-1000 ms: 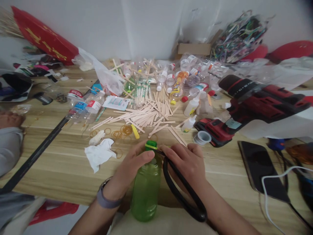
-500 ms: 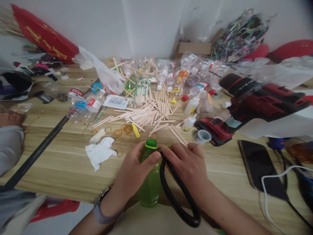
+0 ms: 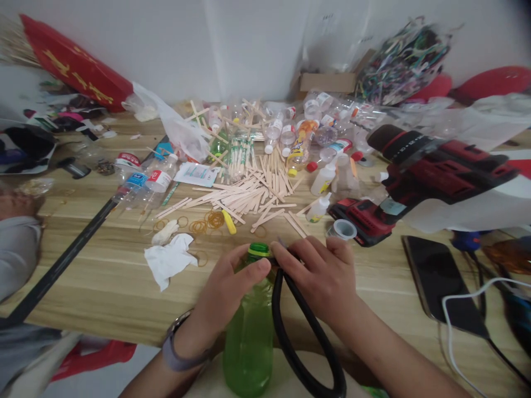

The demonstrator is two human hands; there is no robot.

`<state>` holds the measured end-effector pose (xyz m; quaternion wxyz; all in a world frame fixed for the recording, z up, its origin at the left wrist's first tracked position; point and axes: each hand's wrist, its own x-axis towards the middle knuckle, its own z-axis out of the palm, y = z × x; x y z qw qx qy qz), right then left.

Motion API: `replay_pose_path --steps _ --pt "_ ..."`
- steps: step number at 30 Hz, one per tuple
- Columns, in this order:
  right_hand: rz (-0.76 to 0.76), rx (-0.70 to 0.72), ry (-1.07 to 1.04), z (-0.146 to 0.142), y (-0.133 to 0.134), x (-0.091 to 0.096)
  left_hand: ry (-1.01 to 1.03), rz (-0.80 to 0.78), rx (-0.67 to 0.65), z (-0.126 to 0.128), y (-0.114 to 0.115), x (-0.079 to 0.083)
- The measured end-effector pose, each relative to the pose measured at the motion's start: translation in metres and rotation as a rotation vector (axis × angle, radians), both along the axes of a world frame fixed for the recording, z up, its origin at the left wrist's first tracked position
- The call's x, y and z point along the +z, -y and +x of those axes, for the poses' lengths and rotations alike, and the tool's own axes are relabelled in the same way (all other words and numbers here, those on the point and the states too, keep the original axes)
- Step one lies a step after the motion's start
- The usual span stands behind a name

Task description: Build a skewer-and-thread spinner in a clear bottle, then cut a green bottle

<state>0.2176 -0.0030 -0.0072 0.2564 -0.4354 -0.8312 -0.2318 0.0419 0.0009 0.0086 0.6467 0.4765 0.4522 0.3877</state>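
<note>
My left hand [image 3: 226, 293] is wrapped round the shoulder of a green plastic bottle [image 3: 249, 337] that leans against the table's near edge, neck up. My right hand [image 3: 321, 273] grips large black-handled scissors [image 3: 305, 342], their tip pressed at the bottle's neck just under the green ring [image 3: 258, 250]. The scissor blades are mostly hidden by my fingers. A grey watch band [image 3: 178, 351] sits on my left wrist.
A heap of wooden sticks [image 3: 249, 190], empty bottles [image 3: 143, 182], rubber bands [image 3: 205, 221] and a crumpled tissue [image 3: 168, 260] lie ahead. A red cordless drill [image 3: 418, 177] and a phone [image 3: 442, 284] with a white cable are on the right. Another person's arm [image 3: 16, 237] is at the left.
The bottle and both hands shifted slightly, dropping back toward me; the scissors stay pressed at the bottle's neck and my grips have not changed.
</note>
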Motion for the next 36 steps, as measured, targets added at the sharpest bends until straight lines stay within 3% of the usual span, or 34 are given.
replay_pose_path --steps 14,21,25,36 --pt "0.021 0.148 0.027 0.007 -0.013 0.005 0.08 -0.163 -0.156 -0.011 -0.013 -0.011" --pt "-0.079 0.034 -0.122 -0.005 -0.01 -0.007 0.117 -0.211 -0.086 -0.013 -0.018 -0.009" --pt "-0.124 0.006 -0.167 -0.007 -0.008 -0.014 0.237 -0.244 -0.055 -0.016 -0.018 -0.013" --pt "-0.082 0.012 -0.056 0.002 -0.007 -0.011 0.245 -0.24 -0.023 -0.012 -0.011 -0.009"
